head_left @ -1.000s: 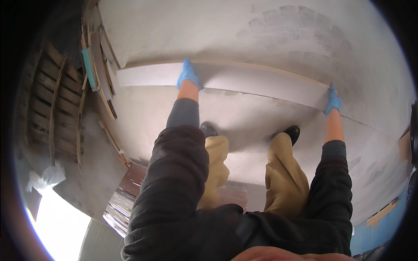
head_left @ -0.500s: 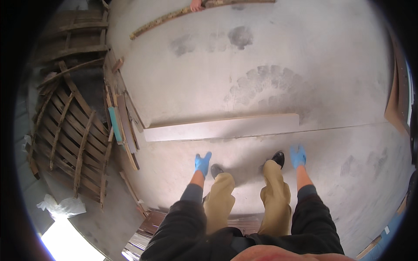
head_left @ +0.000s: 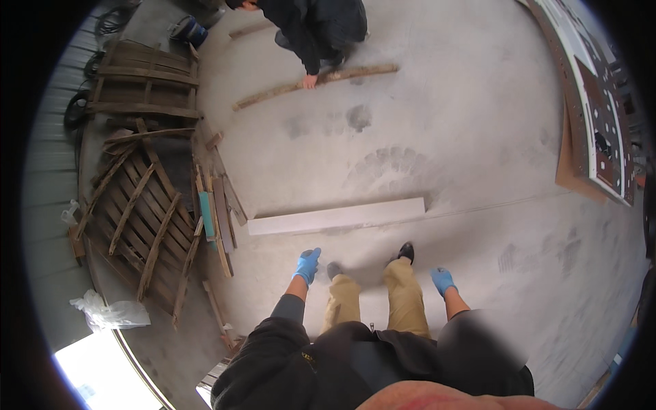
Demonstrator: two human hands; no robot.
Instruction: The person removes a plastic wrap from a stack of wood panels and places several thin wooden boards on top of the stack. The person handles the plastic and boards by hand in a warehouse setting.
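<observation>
Two blue-gloved hands hang over the concrete floor, one on either side of my legs. My left hand [head_left: 307, 265] is loosely open, its fingers bent and nothing in it. On the other side, my right hand [head_left: 443, 279] is also empty, its fingers loosely curled but not clenched. A long, pale, flat-sided board [head_left: 336, 216] lies on the floor just beyond my shoes, apart from both hands; the left one is nearer to it.
Farther off, a crouching co-worker [head_left: 307, 31] has a hand on a rough wooden strip [head_left: 365, 71]. Slatted wooden pallets [head_left: 147, 205] and loose planks [head_left: 220, 215] lie at left, near a dark blue bucket [head_left: 188, 31]. A stack of panels [head_left: 581, 89] stands at right.
My view has lifted, bringing the co-worker's body and the panel stack into sight. Both my hands have drawn back from the pale board, and their fingers are more bent.
</observation>
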